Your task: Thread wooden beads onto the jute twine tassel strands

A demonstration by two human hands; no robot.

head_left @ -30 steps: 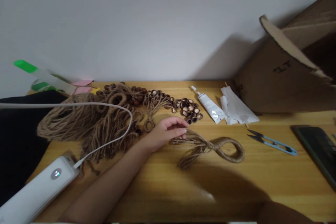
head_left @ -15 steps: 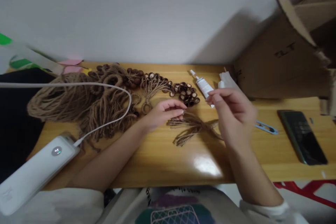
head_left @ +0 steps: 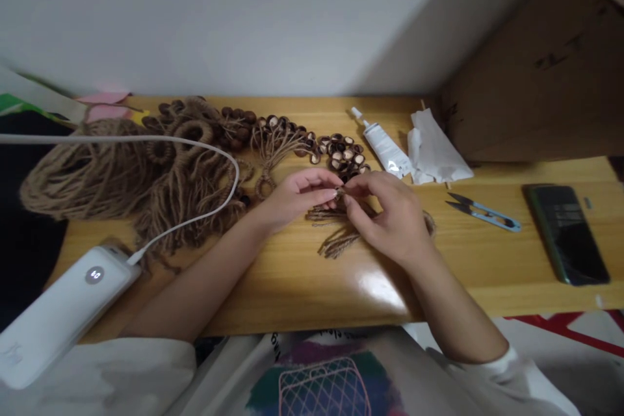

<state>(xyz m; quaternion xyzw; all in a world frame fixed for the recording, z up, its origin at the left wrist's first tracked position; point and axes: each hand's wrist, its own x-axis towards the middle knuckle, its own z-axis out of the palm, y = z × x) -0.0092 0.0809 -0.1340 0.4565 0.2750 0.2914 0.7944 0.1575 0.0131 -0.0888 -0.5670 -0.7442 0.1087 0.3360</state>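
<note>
My left hand [head_left: 305,198] pinches the end of a brown twine cord [head_left: 340,193], just above the desk. My right hand [head_left: 390,214] meets it there, thumb and forefinger closed at the same cord end. The exact spot of the pinch is small and partly covered by fingertips. Below the hands lies a bundle of brown twine strands [head_left: 336,244], partly hidden by the right hand. Just beyond the fingers sits a cluster of halved brown nut shells [head_left: 344,155] with pale round faces. A twine tassel with a looped end [head_left: 266,182] rests left of them.
A big twine heap [head_left: 88,175] fills the left, near a white power bank [head_left: 68,315] with its cable. Behind my right hand lie a white glue tube [head_left: 387,146] and white packet [head_left: 439,149]. Blue thread snips [head_left: 487,214], a phone [head_left: 568,234] and a cardboard box [head_left: 531,91] are rightward.
My right hand has moved left and down from near the glue tube to meet my left hand at the cord. The view has shifted slightly, uncovering the snips and the packet.
</note>
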